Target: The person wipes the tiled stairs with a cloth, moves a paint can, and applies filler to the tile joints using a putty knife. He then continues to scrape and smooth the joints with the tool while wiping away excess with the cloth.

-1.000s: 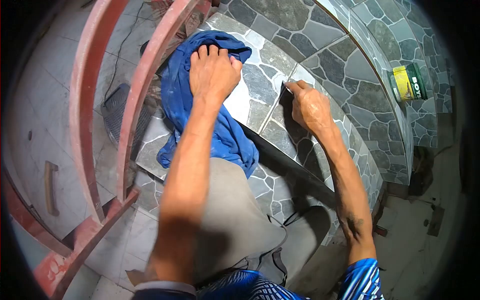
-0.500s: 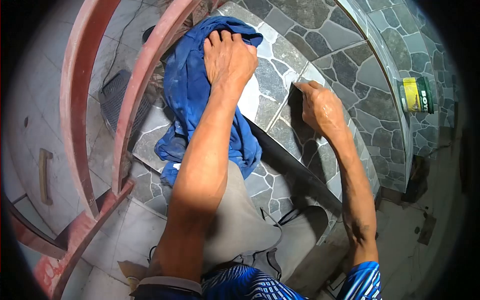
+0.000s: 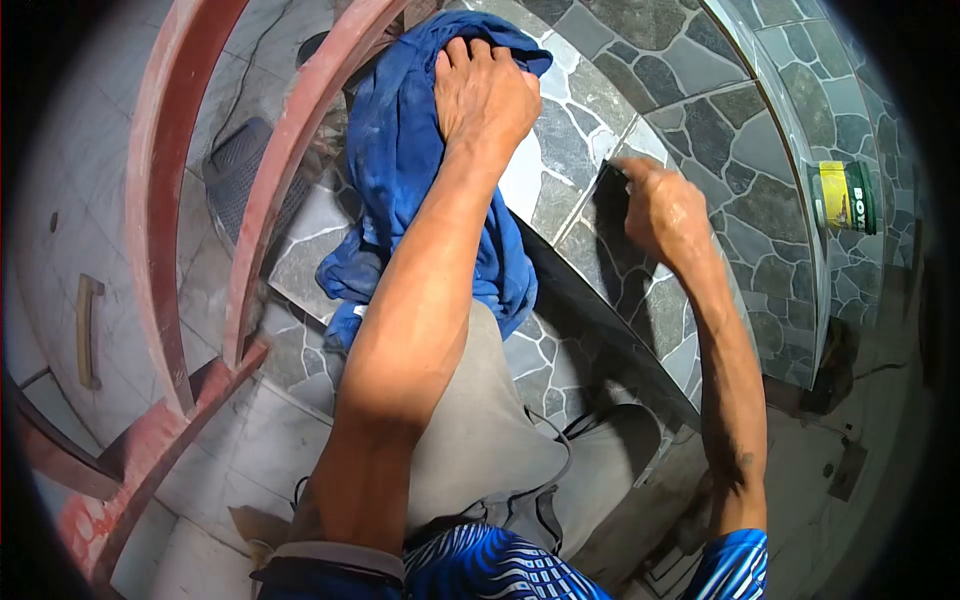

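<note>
A crumpled blue cloth [image 3: 390, 150] lies on the stone-patterned tiled step [image 3: 560, 170]. My left hand [image 3: 487, 95] presses down on its upper part, the fingers bent into the folds. To the right, my right hand [image 3: 665, 210] is closed, with the index fingertip and thumb near a pale joint between tiles. Something small and dark shows at that fingertip, too small to make out. The hand's shadow falls on the tiles beside it.
Curved reddish railing bars [image 3: 275, 170] rise at the left, with a grey mesh-like tray [image 3: 235, 165] behind them. A green and yellow can [image 3: 848, 197] stands at the right. A wooden handle-like piece [image 3: 88, 330] lies far left.
The view has shifted slightly, so the cloth, step and both hands appear a little further right. My left hand stays on the cloth and my right hand stays by the tile joint.
</note>
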The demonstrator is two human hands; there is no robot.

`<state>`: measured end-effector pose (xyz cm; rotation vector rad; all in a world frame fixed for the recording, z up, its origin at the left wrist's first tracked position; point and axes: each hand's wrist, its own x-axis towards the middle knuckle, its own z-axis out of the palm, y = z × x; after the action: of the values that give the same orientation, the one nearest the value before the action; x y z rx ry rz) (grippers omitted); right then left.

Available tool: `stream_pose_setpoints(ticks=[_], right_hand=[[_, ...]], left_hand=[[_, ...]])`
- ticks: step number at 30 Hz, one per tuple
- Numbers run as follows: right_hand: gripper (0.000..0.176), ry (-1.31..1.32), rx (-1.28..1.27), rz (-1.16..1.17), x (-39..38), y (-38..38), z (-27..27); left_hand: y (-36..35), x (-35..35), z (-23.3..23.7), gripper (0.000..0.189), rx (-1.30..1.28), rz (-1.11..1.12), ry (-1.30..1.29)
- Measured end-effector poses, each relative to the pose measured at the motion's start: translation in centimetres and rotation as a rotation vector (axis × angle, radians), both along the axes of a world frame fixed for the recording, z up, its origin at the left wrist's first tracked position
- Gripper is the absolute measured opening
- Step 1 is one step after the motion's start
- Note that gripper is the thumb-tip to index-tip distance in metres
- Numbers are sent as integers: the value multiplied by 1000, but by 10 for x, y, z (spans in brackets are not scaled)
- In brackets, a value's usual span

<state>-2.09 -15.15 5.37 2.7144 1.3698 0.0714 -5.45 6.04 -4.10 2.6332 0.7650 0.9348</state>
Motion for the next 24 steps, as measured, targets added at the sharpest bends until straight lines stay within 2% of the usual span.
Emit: stream_pose_setpoints(ticks=[12,16,19,20,24], right_hand=[[43,23,-70,6,-7,5,4],[44,33,-49,-90,6,4,3],[32,46,-12,-18,-1,2,2],[31,53,-22,-88,1,4,4],[31,53,15,15,6,0,0]], left_hand=[[4,3,-3,37,-5,-10,-60],[0,4,-4,35,4,-5,-45],[4,1,-4,35,-15,3,-38],[4,1,-5,36,-5,-2,-33],[0,1,-3,37,4,-9,-29]])
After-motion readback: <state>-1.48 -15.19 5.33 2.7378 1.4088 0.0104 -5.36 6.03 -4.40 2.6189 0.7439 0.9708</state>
